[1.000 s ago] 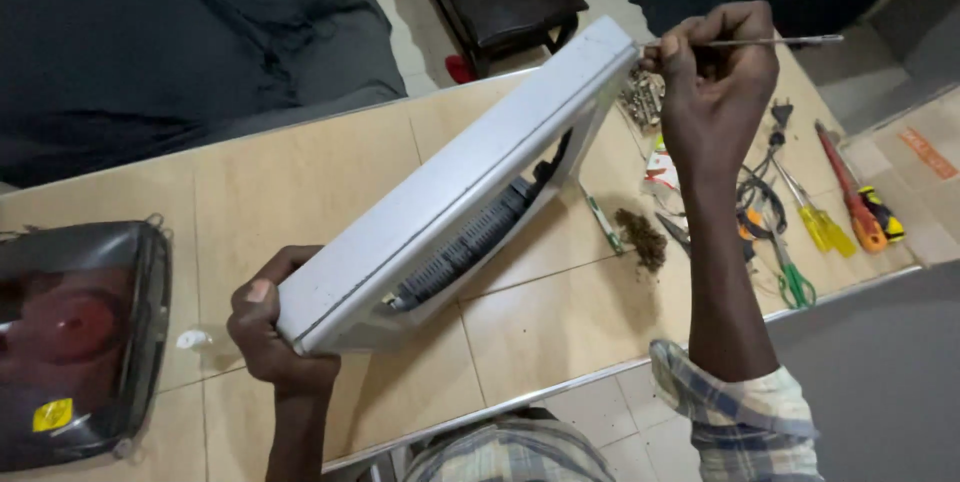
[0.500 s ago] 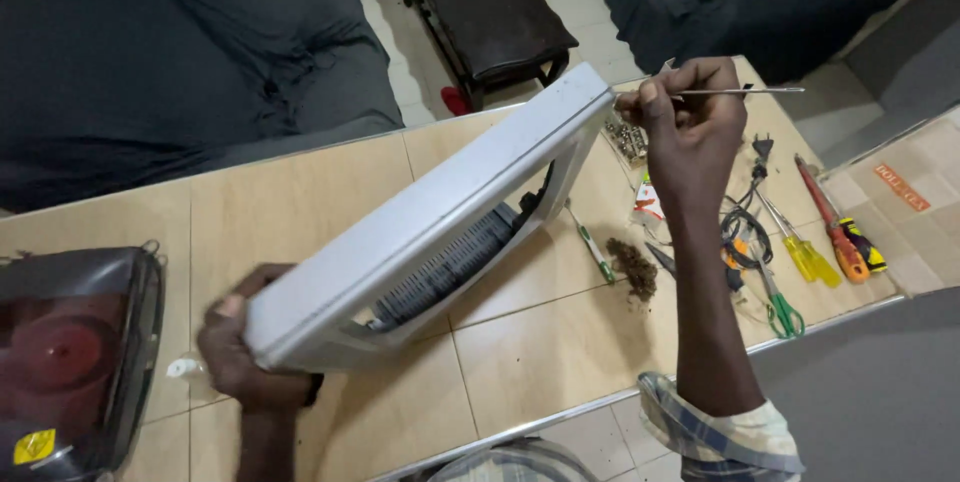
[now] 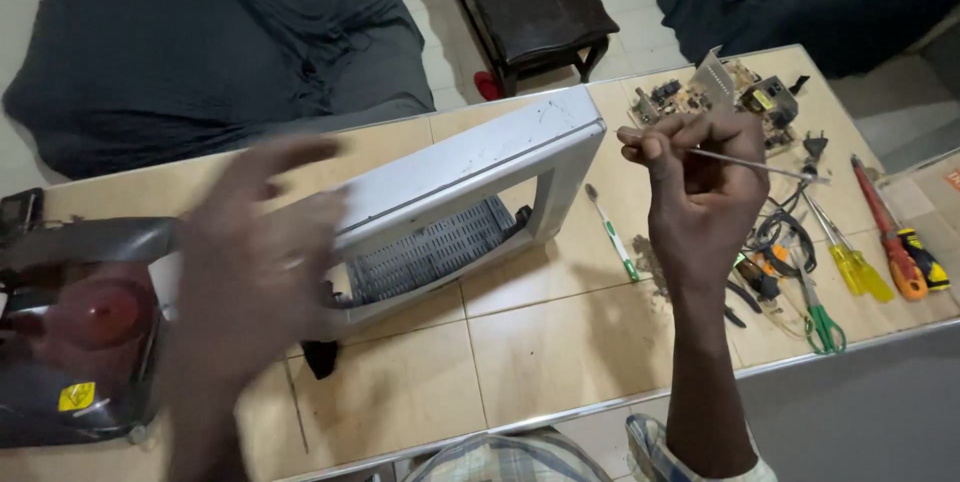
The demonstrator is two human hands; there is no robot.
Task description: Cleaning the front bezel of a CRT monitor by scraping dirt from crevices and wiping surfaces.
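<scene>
Light grey frame in the middle, dark grey grille inside. On the left, a dark casing showing red, with a yellow sticker. Tan tiled table. On the right, a white and green toothbrush, a yellow-handled screwdriver, a red one, green-handled scissors. Nearest, a plaid sleeve.

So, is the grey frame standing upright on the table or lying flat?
Upright, on its lower edge: the grey frame stands on the table, its grille visible through the opening. The blurred left hand is open.
</scene>
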